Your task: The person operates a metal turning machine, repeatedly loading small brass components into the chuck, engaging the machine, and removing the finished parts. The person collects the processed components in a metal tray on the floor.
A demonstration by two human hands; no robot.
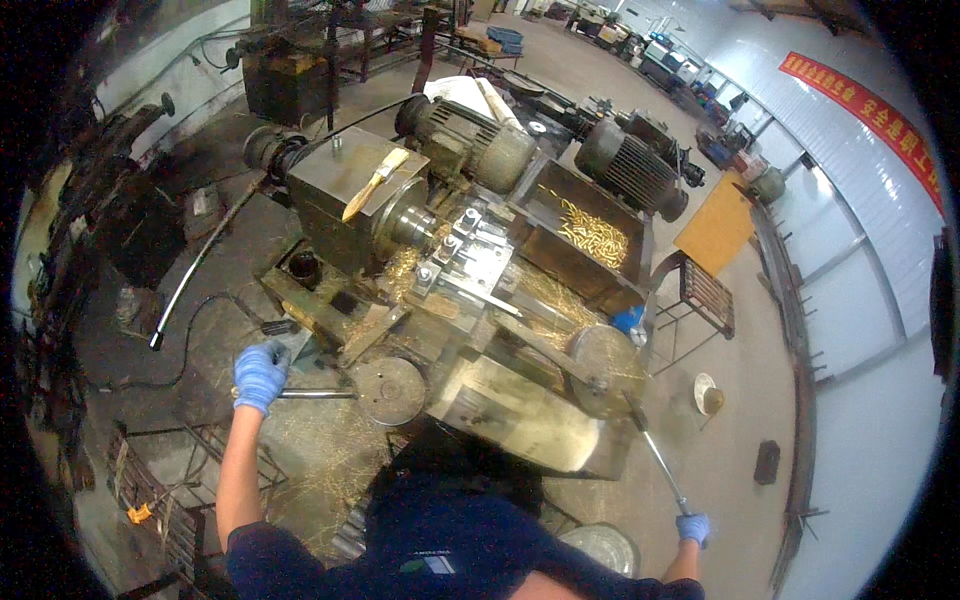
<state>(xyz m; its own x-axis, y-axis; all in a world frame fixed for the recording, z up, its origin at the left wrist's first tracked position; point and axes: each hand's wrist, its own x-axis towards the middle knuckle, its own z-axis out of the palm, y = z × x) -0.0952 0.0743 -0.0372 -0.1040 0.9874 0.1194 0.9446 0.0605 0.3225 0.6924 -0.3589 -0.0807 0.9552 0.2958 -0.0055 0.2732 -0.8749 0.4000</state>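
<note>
My left hand [260,378], in a blue glove, is closed around the outer end of a metal lever [318,393]. That lever runs to a round hub [390,391] on the front of a small lathe. Far to the right, my right hand [692,527], gloved alike, grips the end of a longer lever [661,462] that slopes up to a larger disc [607,372]. Between them sits the lathe's spindle [410,222], facing a bright tool block [468,255] with bolts on top. Brass-coloured shavings [402,275] lie around and below it.
A wooden-handled brush [375,184] rests on the headstock [335,190]. Behind the tool block, a metal bin [645,245] holds several brass-coloured pieces [595,235]. Two motors [465,140] stand at the back. A lever with a black tip [190,283] juts out left. A slatted stool [705,297] stands right.
</note>
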